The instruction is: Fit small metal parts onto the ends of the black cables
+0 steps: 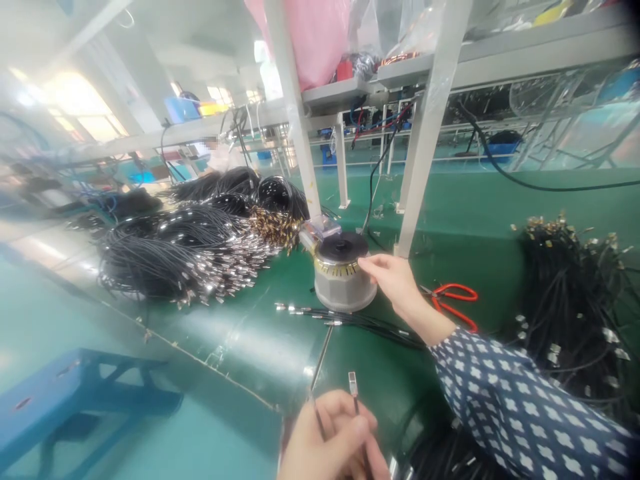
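Cables (353, 385) first: grasping two in the left hand (333, 433), between thumb and curled fingers at the bottom edge, showing one metal tip plainly and the other only as a blur. Reaching beyond that with the right hand (395, 280), touching the right rim of the device (345, 290) at its yellow labels (337, 269); being unable to tell whether pinching a label or merely resting against one. Hiding part of both cables behind the fingers and losing their lower ends. Cutting off the sleeve (515, 393) at the right edge. Counting one device on the table (265, 333), one pliers (456, 313) near the right wrist and one stool (75, 393), running out of view at left. Seeing several loose cables (370, 323) before the device, overlapping too much for counting, likewise the left pile (165, 240) and right pile (560, 293).
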Action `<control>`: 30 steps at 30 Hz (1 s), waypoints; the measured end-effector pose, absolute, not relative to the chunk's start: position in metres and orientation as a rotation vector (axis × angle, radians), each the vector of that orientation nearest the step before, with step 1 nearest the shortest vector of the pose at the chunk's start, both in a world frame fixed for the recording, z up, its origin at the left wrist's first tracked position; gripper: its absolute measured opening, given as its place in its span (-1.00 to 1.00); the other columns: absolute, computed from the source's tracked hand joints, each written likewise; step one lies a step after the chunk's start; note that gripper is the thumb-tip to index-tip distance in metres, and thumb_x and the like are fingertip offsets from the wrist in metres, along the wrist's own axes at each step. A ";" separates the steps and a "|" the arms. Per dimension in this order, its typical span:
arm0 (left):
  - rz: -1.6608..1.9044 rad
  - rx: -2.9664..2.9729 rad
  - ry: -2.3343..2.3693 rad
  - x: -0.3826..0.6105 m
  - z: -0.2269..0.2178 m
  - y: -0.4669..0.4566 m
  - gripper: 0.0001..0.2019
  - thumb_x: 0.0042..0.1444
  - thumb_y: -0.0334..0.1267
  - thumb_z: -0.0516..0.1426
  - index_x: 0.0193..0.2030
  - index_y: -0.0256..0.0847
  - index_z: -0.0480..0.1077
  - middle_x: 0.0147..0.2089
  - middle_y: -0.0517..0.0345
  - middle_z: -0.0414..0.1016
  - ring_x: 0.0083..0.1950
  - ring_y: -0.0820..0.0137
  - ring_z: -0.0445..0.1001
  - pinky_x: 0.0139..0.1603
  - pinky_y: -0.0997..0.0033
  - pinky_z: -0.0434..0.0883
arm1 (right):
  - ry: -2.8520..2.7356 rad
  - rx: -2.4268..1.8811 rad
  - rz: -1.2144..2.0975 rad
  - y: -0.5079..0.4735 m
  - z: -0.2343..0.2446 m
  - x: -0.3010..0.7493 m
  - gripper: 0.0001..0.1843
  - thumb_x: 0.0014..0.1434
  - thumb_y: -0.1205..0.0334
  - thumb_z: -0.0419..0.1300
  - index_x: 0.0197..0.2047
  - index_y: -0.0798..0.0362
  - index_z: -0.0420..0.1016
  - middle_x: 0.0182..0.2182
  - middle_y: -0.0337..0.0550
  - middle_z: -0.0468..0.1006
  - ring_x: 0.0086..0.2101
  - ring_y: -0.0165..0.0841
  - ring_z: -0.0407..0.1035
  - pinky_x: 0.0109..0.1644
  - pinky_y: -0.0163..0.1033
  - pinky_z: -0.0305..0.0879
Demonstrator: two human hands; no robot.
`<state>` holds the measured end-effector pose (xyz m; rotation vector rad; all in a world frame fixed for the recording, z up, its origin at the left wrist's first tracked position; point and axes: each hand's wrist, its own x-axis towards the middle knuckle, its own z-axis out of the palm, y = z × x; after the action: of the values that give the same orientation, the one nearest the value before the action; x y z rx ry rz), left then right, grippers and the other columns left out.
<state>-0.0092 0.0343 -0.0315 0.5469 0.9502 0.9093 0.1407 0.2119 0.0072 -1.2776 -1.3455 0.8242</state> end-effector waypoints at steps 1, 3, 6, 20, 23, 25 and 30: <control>0.906 0.552 0.956 -0.010 -0.032 0.034 -0.62 -0.14 -0.05 0.39 -0.39 -0.30 0.41 -0.56 -0.12 0.61 -0.63 0.42 0.51 -0.69 0.66 0.21 | -1.365 -1.285 0.761 0.209 0.011 0.139 -0.73 0.05 0.03 0.28 -0.49 0.08 0.54 -0.51 -0.14 0.54 -0.50 -0.32 0.36 -0.37 -0.23 0.25; 0.901 0.570 0.958 -0.010 -0.032 0.034 -0.62 -0.14 -0.05 0.39 -0.40 -0.31 0.41 -0.56 -0.12 0.61 -0.63 0.41 0.52 -0.69 0.65 0.22 | -1.407 -1.285 0.633 0.203 0.018 0.138 -0.81 0.04 0.12 0.29 -0.49 0.04 0.52 -0.42 -0.13 0.55 -0.37 -0.27 0.39 -0.27 -0.22 0.25; 0.907 0.567 0.940 -0.009 -0.031 0.033 -0.63 -0.13 -0.06 0.39 -0.40 -0.30 0.41 -0.57 -0.12 0.61 -0.63 0.38 0.53 -0.69 0.62 0.23 | -1.450 -1.272 0.537 0.198 0.023 0.141 -0.83 0.10 0.12 0.26 -0.44 0.02 0.52 -0.34 -0.14 0.57 -0.34 -0.27 0.41 -0.20 -0.21 0.25; 0.983 0.565 0.897 -0.008 -0.028 0.029 -0.66 -0.09 -0.07 0.38 -0.40 -0.31 0.42 -0.58 0.02 0.59 -0.61 0.37 0.55 -0.72 0.66 0.28 | -1.614 -1.174 0.590 0.179 0.032 0.130 -0.90 0.08 0.34 0.20 -0.28 0.03 0.49 -0.36 -0.13 0.58 -0.30 -0.23 0.44 -0.06 -0.09 0.29; 1.028 0.597 0.934 -0.009 -0.030 0.026 -0.70 -0.05 -0.11 0.35 -0.33 -0.32 0.47 -0.59 0.12 0.54 -0.63 0.39 0.53 -0.73 0.65 0.29 | -1.746 -1.087 0.818 0.151 0.035 0.137 -0.86 0.09 0.29 0.22 -0.22 0.03 0.49 -0.44 -0.22 0.54 -0.41 -0.32 0.40 -0.23 -0.21 0.32; 1.027 0.626 0.964 -0.009 -0.029 0.024 -0.73 0.02 -0.16 0.32 -0.26 -0.33 0.48 -0.65 0.17 0.48 -0.64 0.41 0.51 -0.72 0.65 0.30 | -1.731 -1.026 1.195 0.132 0.030 0.147 -0.84 0.10 0.18 0.26 -0.24 0.05 0.48 -0.46 -0.24 0.50 -0.45 -0.37 0.36 -0.32 -0.28 0.30; 1.102 0.660 1.015 -0.002 -0.014 0.018 -0.66 0.07 -0.25 0.27 -0.01 -0.19 0.37 -0.49 0.30 0.40 -0.65 0.42 0.50 -0.76 0.63 0.30 | -1.528 -1.017 1.753 0.092 0.015 0.167 -0.72 0.07 0.07 0.34 -0.44 0.09 0.42 -0.48 -0.29 0.37 -0.43 -0.43 0.21 -0.33 -0.33 0.13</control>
<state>-0.0021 0.0183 -0.0140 0.6602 1.0151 1.1024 0.1670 0.0915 0.0149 -1.0168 -1.5282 1.7531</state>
